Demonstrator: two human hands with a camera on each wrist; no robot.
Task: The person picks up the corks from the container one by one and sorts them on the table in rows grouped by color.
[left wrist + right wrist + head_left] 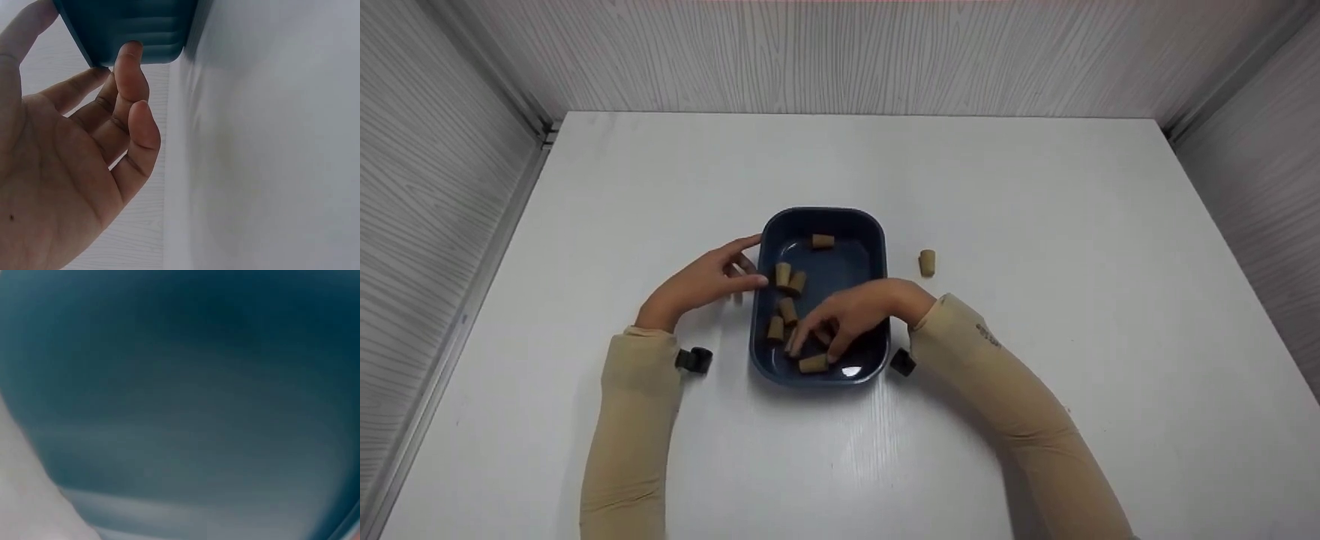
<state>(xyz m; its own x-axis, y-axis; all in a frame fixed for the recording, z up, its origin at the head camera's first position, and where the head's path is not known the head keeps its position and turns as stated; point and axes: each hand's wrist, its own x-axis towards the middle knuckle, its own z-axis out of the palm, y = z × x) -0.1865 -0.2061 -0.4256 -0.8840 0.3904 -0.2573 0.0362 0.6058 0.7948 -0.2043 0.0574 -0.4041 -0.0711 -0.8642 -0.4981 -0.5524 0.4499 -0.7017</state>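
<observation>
A dark blue rectangular tray (819, 381) with rounded corners sits on the table and holds several small tapered cork stoppers (823, 241). From the left, my left hand (701, 283) touches the tray's side with thumb and forefinger extended; the left wrist view shows its palm and the other fingers loosely bent. My right hand (855, 311) reaches over the right rim, fingers pointing down and apart. Its thumb tip is beside a cork stopper (813, 364) lying near the front end; whether they touch is unclear. Only blurred blue tray wall (180, 394) fills most of the right wrist view.
One loose cork stopper (928, 262) stands on the white table (1035, 225), right of the tray. Wood-patterned panels (855, 60) close off the back and both sides. Small black clips (695, 361) show by each wrist.
</observation>
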